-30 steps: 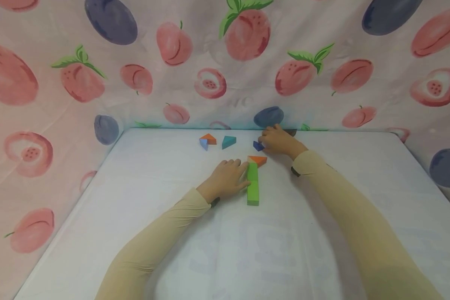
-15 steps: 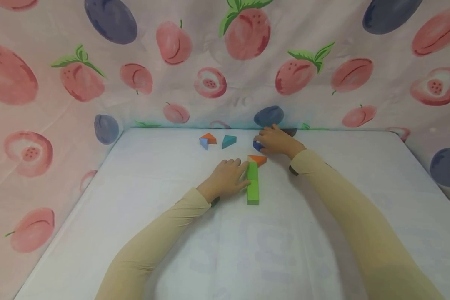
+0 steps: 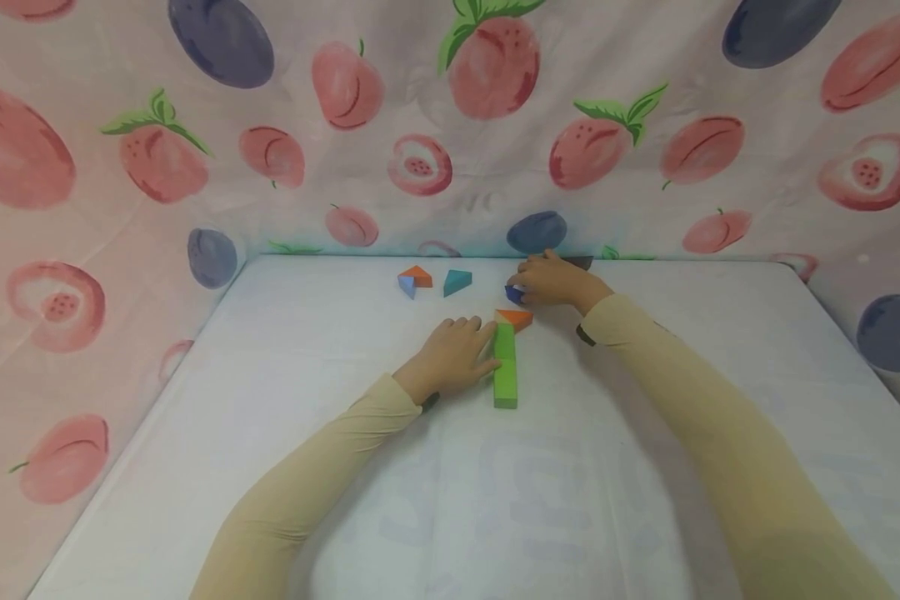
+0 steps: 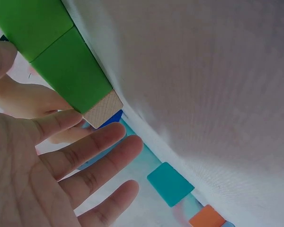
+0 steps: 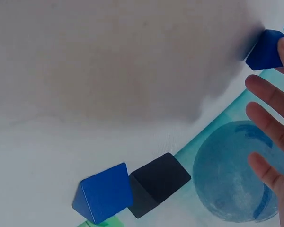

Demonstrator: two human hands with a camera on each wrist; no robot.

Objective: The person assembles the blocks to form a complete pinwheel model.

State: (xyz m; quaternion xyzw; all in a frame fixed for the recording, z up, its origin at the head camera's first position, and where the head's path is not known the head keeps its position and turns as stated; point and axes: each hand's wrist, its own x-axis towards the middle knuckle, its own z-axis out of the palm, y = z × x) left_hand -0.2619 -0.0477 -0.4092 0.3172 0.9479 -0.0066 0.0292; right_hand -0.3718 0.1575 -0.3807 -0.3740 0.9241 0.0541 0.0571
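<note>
Two green blocks (image 3: 505, 343) lie end to end in the middle of the white table. At their far end sits an orange triangular block (image 3: 519, 319), whose bare wood face (image 4: 104, 109) shows in the left wrist view. My left hand (image 3: 456, 357) lies along their left side, fingers extended, index fingertip and thumb touching the green pieces. Farther back, my right hand (image 3: 555, 281) pinches a dark blue triangular block (image 5: 265, 51) between thumb and index finger. The other fingers are spread away from it in the right wrist view.
Left of the right hand lie a teal block (image 3: 457, 282), an orange block (image 3: 418, 277) and a light blue block (image 3: 407, 287). A black block (image 5: 162, 182) and another blue triangular block (image 5: 106, 193) sit by the back edge. Fruit-patterned cloth (image 3: 480, 158) hangs behind.
My right hand has shifted slightly left and its fingers have closed on the dark blue block. The left hand and the green blocks have stayed in place.
</note>
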